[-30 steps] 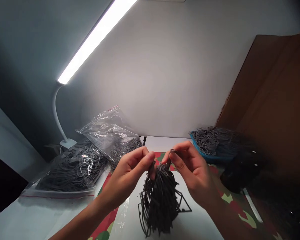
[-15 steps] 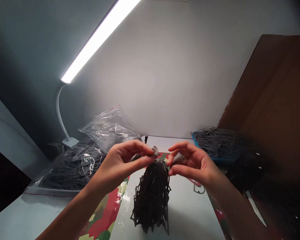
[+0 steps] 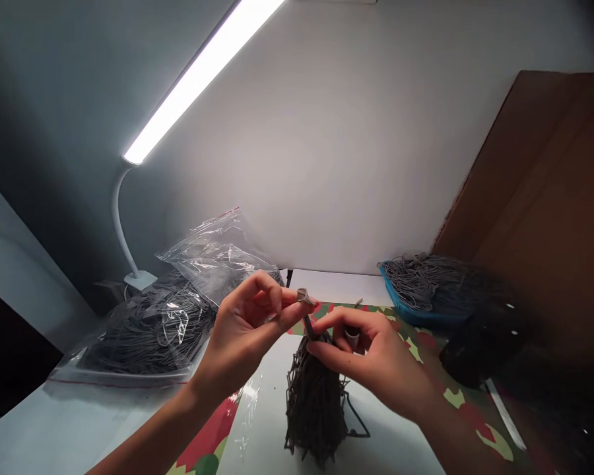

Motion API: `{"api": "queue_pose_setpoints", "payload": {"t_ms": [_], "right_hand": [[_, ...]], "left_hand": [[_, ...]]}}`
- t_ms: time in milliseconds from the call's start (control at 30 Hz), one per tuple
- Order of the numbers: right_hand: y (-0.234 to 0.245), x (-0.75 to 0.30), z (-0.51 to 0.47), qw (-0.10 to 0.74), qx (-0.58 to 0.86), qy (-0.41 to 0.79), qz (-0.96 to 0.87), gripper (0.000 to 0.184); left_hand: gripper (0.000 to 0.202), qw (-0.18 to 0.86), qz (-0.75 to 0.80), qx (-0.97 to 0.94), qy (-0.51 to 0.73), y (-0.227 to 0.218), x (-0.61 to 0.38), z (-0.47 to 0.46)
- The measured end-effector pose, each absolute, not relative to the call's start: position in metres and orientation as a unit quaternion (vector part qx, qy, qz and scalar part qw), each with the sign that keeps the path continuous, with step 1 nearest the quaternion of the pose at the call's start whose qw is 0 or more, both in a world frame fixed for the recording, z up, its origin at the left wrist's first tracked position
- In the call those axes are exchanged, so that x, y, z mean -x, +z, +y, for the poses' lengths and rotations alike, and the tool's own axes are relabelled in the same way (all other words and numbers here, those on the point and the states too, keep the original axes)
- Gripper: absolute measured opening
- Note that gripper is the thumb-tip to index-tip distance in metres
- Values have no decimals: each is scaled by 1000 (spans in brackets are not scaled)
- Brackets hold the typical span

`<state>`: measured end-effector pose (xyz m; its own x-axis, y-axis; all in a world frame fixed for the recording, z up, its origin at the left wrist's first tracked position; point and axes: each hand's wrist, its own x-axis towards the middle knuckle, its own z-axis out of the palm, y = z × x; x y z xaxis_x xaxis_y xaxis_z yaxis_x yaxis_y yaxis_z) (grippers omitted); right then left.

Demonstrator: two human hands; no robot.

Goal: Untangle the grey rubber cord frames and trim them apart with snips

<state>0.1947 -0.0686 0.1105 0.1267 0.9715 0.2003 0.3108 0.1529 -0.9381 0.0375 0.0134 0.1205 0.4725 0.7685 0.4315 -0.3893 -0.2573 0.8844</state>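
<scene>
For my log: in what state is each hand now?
Left hand: closed, pinching a grey strip.
Right hand: closed on the dark bundle, pale piece in its fingers.

the left hand point(image 3: 250, 323) pinches just beside the pinching right hand point(image 3: 371, 353).

A white tube lamp point(image 3: 202, 82) is glaring from the upper left, its light washing out to pure white and spreading a soft bright patch over the wall point(image 3: 301, 158). The far left and right edges are sinking into gloom, the lower right nearly to black. Sharp highlights are glinting on the clear plastic bag point(image 3: 178, 326) and the white board point(image 3: 250, 402). The dark bundle point(image 3: 314, 402) is losing inner detail, while the black object point(image 3: 475, 346) is blurring into haze.
</scene>
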Motion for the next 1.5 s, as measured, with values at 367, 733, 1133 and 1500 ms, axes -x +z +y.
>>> {"api": "queue_pose_setpoints", "payload": {"t_ms": [367, 733, 1133, 1500], "right_hand": [[116, -205, -70, 512, 453, 451, -574, 38], [118, -223, -66, 597, 430, 406, -542, 4], [104, -203, -57, 658, 418, 291, -555, 16], [102, -191, -58, 656, 455, 273, -536, 9]], "left_hand": [[26, 677, 157, -599, 399, 114, -40, 20], [22, 779, 179, -536, 272, 113, -41, 34], [45, 738, 193, -542, 353, 105, -46, 25], [27, 769, 241, -457, 377, 94, -56, 38]]}}
